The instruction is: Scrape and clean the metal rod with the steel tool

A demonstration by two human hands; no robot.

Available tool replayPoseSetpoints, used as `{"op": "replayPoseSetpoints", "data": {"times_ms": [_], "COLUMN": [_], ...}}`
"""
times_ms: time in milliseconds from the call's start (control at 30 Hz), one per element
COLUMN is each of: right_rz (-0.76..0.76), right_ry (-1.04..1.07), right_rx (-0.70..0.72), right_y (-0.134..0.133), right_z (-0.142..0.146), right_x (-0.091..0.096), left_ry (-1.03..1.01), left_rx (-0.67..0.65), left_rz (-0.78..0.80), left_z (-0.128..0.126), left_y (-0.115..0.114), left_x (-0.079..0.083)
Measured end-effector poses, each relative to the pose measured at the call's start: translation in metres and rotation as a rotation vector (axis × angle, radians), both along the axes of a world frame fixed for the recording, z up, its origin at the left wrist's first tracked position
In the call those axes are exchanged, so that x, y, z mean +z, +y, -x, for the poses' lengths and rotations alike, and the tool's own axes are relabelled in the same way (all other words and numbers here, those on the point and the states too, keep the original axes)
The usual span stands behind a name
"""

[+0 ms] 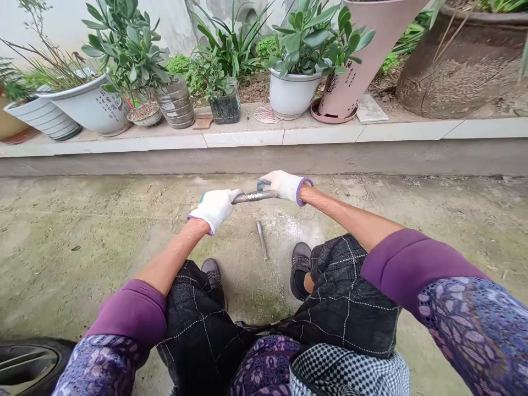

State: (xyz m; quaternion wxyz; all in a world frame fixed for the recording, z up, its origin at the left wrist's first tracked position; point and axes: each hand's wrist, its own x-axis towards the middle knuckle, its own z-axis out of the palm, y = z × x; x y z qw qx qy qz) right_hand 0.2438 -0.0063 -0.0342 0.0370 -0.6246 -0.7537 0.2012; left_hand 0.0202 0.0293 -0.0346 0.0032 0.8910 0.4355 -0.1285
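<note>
White-gloved left hand (215, 209) and right hand (284, 186), purple at the cuffs, are both closed around a grey metal bar (253, 196). The bar is held roughly level at centre frame, with the hands just apart and a little green showing at each end. A thinner metal rod (262, 240) lies on the ground below, between the person's grey shoes (300, 264) and beside a patch of white powder (291, 231).

Containers stand on a concrete ledge (243, 137) across the upper frame. From the left are a ribbed white pot (43, 114) and a white pot with black lettering (93, 107), both planted. Next come a shallow bowl of gravel (144, 114), a ribbed cut-down bottle (175, 103) and a dark square container (225, 107) holding a leafy plant. Right of centre, a white pot (292, 93) holds a succulent, beside a tilted pink pot (350, 55) on a pink saucer (330, 114). A very large brown pot (457, 71) fills the upper right.

Soil (256, 91) lies behind the ledge, below a weathered wall (41, 27) at upper left. The ground (82, 264) is stained concrete with green patches.
</note>
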Motion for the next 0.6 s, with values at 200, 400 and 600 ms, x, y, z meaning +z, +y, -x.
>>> {"op": "replayPoseSetpoints", "data": {"times_ms": [200, 400, 600], "right_rz": [0.024, -0.009, -0.021], "right_ry": [-0.033, -0.112, 0.005], "right_rx": [0.12, 0.144, 0.052], "right_y": [-0.027, -0.019, -0.018], "right_z": [0.03, 0.044, 0.03], "right_x": [-0.01, -0.007, 0.01], "left_ry": [-0.159, -0.549, -0.899], "left_rx": [0.206, 0.377, 0.537], "left_rz": [0.005, 0.274, 0.379], "left_z": [0.014, 0.007, 0.005], "left_y": [0.014, 0.014, 0.013], "left_x": [-0.006, -0.014, -0.007]}}
